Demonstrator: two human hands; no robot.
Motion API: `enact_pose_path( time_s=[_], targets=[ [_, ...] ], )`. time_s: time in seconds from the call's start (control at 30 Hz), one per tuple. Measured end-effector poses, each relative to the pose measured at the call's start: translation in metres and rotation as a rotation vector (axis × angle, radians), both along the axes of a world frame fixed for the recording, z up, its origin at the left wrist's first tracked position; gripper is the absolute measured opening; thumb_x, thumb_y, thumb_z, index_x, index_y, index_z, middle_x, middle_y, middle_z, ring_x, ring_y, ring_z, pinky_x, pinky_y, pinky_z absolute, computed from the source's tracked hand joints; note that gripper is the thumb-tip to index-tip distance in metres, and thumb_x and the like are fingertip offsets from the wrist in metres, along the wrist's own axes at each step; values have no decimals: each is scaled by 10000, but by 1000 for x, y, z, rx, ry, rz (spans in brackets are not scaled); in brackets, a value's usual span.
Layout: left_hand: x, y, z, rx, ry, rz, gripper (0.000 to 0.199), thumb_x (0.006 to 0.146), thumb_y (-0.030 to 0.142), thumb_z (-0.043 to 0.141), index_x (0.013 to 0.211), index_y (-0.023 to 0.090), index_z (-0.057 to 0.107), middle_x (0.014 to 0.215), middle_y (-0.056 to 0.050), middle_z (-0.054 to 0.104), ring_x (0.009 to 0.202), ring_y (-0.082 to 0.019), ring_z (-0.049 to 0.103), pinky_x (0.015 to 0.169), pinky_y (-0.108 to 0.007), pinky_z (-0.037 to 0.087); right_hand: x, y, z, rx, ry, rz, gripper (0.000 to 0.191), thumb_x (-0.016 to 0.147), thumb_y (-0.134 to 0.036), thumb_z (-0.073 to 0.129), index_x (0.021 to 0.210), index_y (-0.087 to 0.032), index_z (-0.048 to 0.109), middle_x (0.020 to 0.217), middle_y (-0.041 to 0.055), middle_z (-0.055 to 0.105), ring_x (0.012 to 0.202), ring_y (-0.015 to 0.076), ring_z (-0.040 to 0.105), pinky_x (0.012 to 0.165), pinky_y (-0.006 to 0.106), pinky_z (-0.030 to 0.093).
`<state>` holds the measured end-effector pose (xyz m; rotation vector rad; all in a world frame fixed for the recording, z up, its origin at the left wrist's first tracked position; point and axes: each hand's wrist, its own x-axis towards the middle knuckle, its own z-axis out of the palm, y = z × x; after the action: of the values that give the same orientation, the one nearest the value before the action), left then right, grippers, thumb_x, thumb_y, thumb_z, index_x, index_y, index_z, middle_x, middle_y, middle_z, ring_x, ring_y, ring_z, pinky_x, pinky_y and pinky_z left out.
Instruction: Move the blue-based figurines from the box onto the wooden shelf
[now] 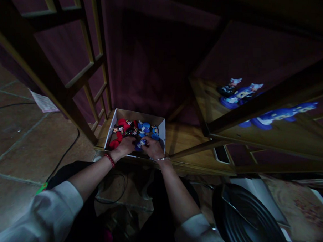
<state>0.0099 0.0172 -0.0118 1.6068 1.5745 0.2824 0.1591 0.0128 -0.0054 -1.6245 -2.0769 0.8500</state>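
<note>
A white cardboard box (163, 130) holds several small toy figurines, with red ones (115, 141) on the left and blue ones (144, 127) on the right. My right hand (154, 148) reaches over the box's near side, its fingers closed on a small blue and white figurine (141, 143). My left hand (126, 145) is in the box beside it, fingers together and bent down among dark figurines. Whatever lies under the left fingertips is hidden in shadow.
The box stands on a low wooden shelf (183, 138) beside a wooden lattice (94, 63). More blue figurines (238, 96) stand on a raised shelf at right, above a phone (222, 154). A dark ribbed round object (248, 213) sits at lower right. A cable (65, 153) crosses the floor.
</note>
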Motion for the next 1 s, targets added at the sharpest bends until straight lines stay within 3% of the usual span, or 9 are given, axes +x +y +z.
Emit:
enact_pose_path(
  time_s=[0.2,0.4,0.6,1.0],
  targets=[
    [0,0,12,89,152,-127,288,636,48,469,859,162,612,763,-31,639,722,-113,575,648,-174,422,-2,-1,1,51,-38,68,334,648,-105,517,961,-214,555,780,-3,620,673,123,558,665,228,425],
    [0,2,15,95,294,-162,233,661,132,485,851,168,614,849,-78,638,794,-187,580,665,-246,427,-6,-2,0,53,-98,101,355,649,-99,521,979,-226,546,826,0,624,730,129,564,696,225,415],
    [-1,3,10,105,278,-205,195,668,166,502,837,154,601,849,-73,634,794,-170,577,671,-222,421,-8,-4,4,75,-159,128,346,655,-98,531,973,-233,538,909,11,617,842,148,550,749,241,397],
    [-1,0,13,201,227,-236,236,678,122,484,900,150,558,881,-64,625,825,-161,570,690,-217,409,-8,-4,5,93,-177,129,306,659,-93,528,934,-228,537,874,11,590,821,137,534,729,231,393]
  ],
)
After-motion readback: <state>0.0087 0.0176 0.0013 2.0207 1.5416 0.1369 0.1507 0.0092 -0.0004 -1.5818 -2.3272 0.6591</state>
